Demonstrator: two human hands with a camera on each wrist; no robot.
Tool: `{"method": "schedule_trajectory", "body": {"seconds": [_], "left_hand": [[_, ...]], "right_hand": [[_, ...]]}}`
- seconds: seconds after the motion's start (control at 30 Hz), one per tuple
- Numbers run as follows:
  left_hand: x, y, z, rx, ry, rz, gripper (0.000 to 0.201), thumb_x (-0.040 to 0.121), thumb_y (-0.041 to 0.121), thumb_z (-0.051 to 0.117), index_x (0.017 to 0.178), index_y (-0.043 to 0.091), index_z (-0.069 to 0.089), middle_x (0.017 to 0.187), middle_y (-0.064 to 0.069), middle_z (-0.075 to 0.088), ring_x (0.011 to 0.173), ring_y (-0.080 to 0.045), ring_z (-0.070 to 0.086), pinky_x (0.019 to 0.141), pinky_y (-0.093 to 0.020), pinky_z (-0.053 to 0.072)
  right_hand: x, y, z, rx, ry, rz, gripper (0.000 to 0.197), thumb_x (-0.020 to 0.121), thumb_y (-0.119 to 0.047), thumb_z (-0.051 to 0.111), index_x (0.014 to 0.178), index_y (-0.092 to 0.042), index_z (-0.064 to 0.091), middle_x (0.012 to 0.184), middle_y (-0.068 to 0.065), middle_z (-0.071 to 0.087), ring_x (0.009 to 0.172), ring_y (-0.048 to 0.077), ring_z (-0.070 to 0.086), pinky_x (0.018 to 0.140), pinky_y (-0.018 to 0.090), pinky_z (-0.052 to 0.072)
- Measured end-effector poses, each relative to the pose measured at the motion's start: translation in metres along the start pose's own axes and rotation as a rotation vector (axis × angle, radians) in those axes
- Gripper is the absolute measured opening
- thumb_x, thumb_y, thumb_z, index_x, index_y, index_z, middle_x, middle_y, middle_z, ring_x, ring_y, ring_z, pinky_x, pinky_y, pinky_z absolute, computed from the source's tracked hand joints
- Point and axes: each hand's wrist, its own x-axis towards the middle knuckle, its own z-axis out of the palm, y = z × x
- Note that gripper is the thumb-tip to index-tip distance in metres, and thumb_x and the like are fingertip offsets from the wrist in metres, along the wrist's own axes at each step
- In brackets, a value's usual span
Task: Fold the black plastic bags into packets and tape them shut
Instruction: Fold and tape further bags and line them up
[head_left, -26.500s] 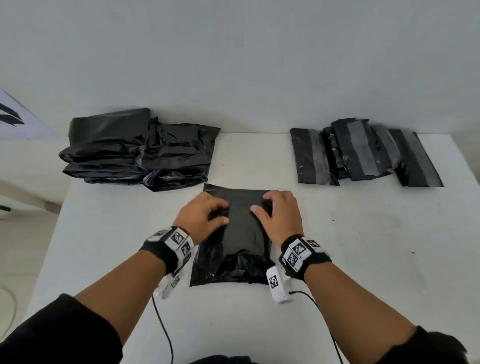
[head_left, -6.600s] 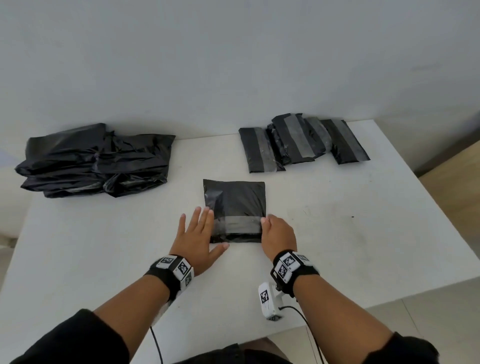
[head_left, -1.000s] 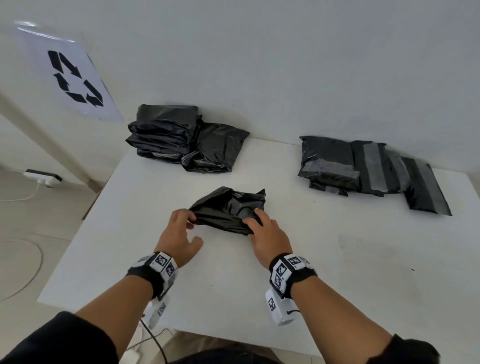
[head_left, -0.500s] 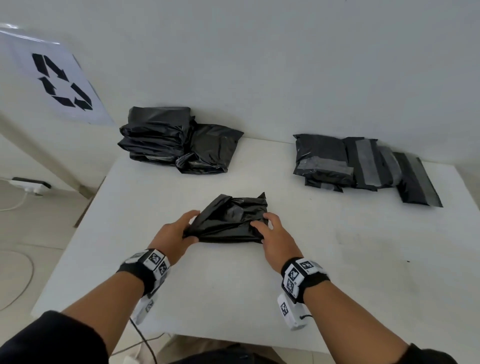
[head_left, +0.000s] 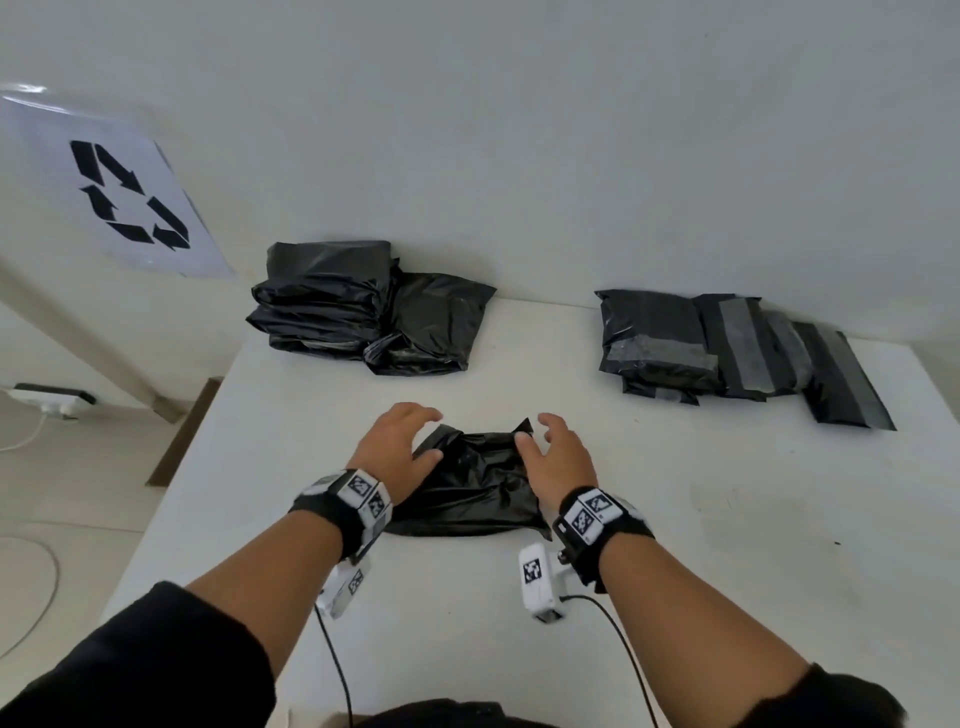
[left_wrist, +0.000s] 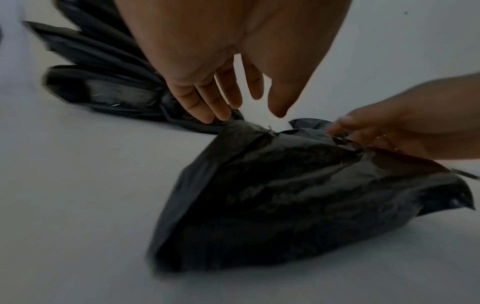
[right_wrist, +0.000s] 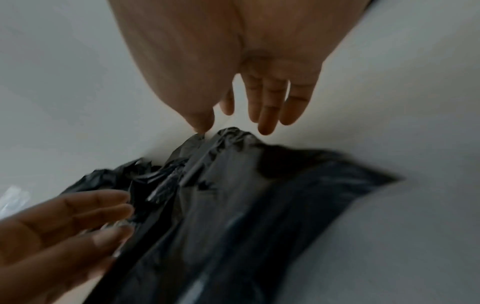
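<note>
A crumpled black plastic bag (head_left: 467, 486) lies on the white table (head_left: 701, 530) right in front of me. My left hand (head_left: 428, 435) hovers over its far left corner with the fingers spread and straight, holding nothing; in the left wrist view its fingertips (left_wrist: 207, 115) hang just above the bag (left_wrist: 285, 195). My right hand (head_left: 535, 431) is over the far right corner, fingers straight too. In the right wrist view its thumb tip (right_wrist: 200, 125) just touches the bag's rumpled edge (right_wrist: 228, 133).
A stack of unfolded black bags (head_left: 363, 306) sits at the back left against the wall. Several taped packets (head_left: 727, 348) lie at the back right. A recycling sign (head_left: 119, 192) hangs on the left wall. A power strip (head_left: 49, 400) lies on the floor.
Both hands have let go of the bag's sides and spread open above its far corners. The bag now lies flatter on the table and closer to me.
</note>
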Motion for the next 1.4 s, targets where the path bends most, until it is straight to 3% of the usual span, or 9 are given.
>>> {"method": "schedule_trajectory", "body": {"seconds": [0.13, 0.23, 0.4, 0.67, 0.77, 0.87, 1.03, 1.27, 1.4], "left_hand": [[0.023, 0.009, 0.015, 0.187, -0.274, 0.020, 0.064, 0.087, 0.034, 0.067, 0.145, 0.033, 0.041, 0.157, 0.002, 0.029, 0.142, -0.024, 0.029, 0.116, -0.036, 0.027], [0.028, 0.001, 0.020, 0.215, -0.349, 0.027, 0.043, 0.092, 0.028, 0.060, 0.135, 0.030, 0.055, 0.142, 0.000, 0.050, 0.131, -0.022, 0.044, 0.110, -0.031, 0.033], [0.021, -0.018, 0.008, -0.113, -0.109, -0.202, 0.009, 0.089, 0.024, 0.067, 0.094, 0.026, 0.075, 0.092, 0.007, 0.073, 0.091, -0.013, 0.065, 0.082, -0.021, 0.043], [0.012, -0.047, -0.010, -0.540, 0.220, -0.774, 0.015, 0.083, 0.025, 0.061, 0.078, 0.014, 0.069, 0.078, -0.011, 0.072, 0.081, -0.035, 0.068, 0.078, -0.044, 0.056], [0.008, -0.038, -0.012, -0.434, 0.121, -0.631, 0.027, 0.089, 0.042, 0.063, 0.110, 0.026, 0.064, 0.109, -0.002, 0.062, 0.097, -0.024, 0.061, 0.084, -0.034, 0.047], [0.008, -0.024, -0.005, -0.451, -0.064, -0.404, 0.050, 0.087, 0.041, 0.069, 0.133, 0.035, 0.053, 0.129, 0.008, 0.046, 0.113, -0.013, 0.052, 0.098, -0.031, 0.043], [0.009, -0.024, 0.007, -0.289, -0.266, -0.246, 0.029, 0.081, 0.014, 0.076, 0.101, 0.034, 0.070, 0.096, 0.006, 0.073, 0.090, -0.011, 0.067, 0.095, -0.034, 0.052], [-0.013, -0.047, -0.015, -0.221, -0.205, -0.295, 0.010, 0.085, 0.030, 0.073, 0.077, 0.035, 0.069, 0.073, 0.008, 0.071, 0.074, -0.009, 0.065, 0.071, -0.023, 0.045], [-0.021, -0.058, -0.022, -0.212, -0.117, -0.377, 0.021, 0.083, 0.040, 0.073, 0.070, 0.024, 0.068, 0.065, 0.007, 0.067, 0.062, -0.008, 0.059, 0.060, -0.022, 0.041]], "right_hand": [[0.014, -0.005, 0.009, -0.040, -0.186, -0.041, 0.065, 0.093, -0.042, 0.062, 0.151, -0.032, 0.034, 0.145, 0.005, 0.049, 0.132, 0.024, 0.048, 0.111, 0.033, 0.037], [0.014, 0.001, 0.012, -0.082, -0.182, -0.128, 0.045, 0.093, -0.032, 0.065, 0.137, -0.028, 0.055, 0.131, 0.003, 0.061, 0.122, 0.021, 0.055, 0.106, 0.027, 0.040], [0.019, 0.014, 0.006, -0.136, -0.115, -0.197, 0.029, 0.092, -0.028, 0.068, 0.120, -0.021, 0.068, 0.114, 0.003, 0.064, 0.108, 0.019, 0.060, 0.097, 0.022, 0.040], [0.020, 0.015, -0.001, -0.094, -0.037, -0.297, 0.037, 0.091, -0.018, 0.068, 0.128, -0.020, 0.062, 0.113, 0.001, 0.057, 0.102, 0.012, 0.053, 0.103, 0.033, 0.043], [0.011, 0.012, -0.004, 0.013, -0.084, -0.246, 0.077, 0.088, -0.036, 0.072, 0.152, -0.028, 0.030, 0.138, 0.003, 0.043, 0.123, 0.012, 0.047, 0.107, 0.026, 0.037], [0.000, 0.008, -0.003, -0.114, -0.088, -0.145, 0.114, 0.068, -0.077, 0.067, 0.155, -0.036, 0.005, 0.147, 0.001, 0.031, 0.133, 0.019, 0.040, 0.109, 0.041, 0.040], [-0.007, 0.014, 0.012, -0.499, -0.169, -0.130, 0.113, 0.075, -0.073, 0.063, 0.155, -0.036, -0.007, 0.141, 0.007, 0.040, 0.126, 0.029, 0.042, 0.098, 0.045, 0.046], [-0.001, 0.015, 0.009, -0.439, -0.089, -0.048, 0.107, 0.079, -0.064, 0.067, 0.155, -0.032, -0.001, 0.136, 0.009, 0.049, 0.122, 0.030, 0.050, 0.097, 0.045, 0.046], [-0.007, 0.009, 0.008, -0.479, 0.045, -0.054, 0.090, 0.078, -0.063, 0.069, 0.148, -0.025, 0.027, 0.133, 0.008, 0.048, 0.119, 0.030, 0.048, 0.093, 0.041, 0.045]]}}
